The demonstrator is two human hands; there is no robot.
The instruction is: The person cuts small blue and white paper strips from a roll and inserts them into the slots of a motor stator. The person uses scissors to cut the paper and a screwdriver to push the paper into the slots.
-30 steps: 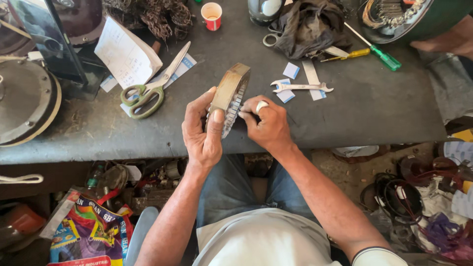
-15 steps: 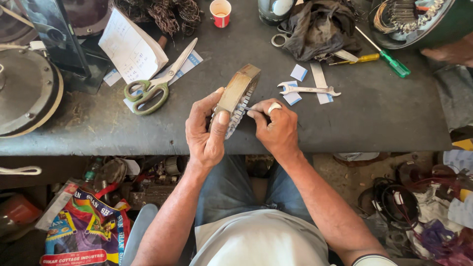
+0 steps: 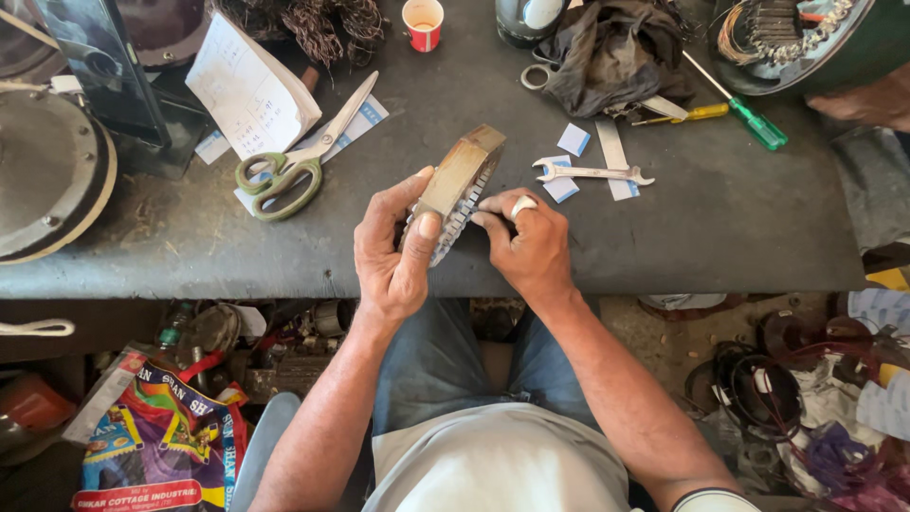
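Note:
My left hand grips a ring-shaped metal stator core, tan on its outer band with toothed slots along the inner side, held upright above the front of the dark workbench. My right hand pinches at the slotted side of the core with its fingertips; a small white piece shows by the forefinger. Both forearms reach up from my lap.
On the bench lie green-handled scissors, a paper sheet, a spanner, small paper strips, a green screwdriver, a dark cloth and a red cup. A round motor housing sits left. Clutter covers the floor.
Both hands keep hold of the core in much the same pose. The view has shifted slightly, so the bench items sit a little lower in frame.

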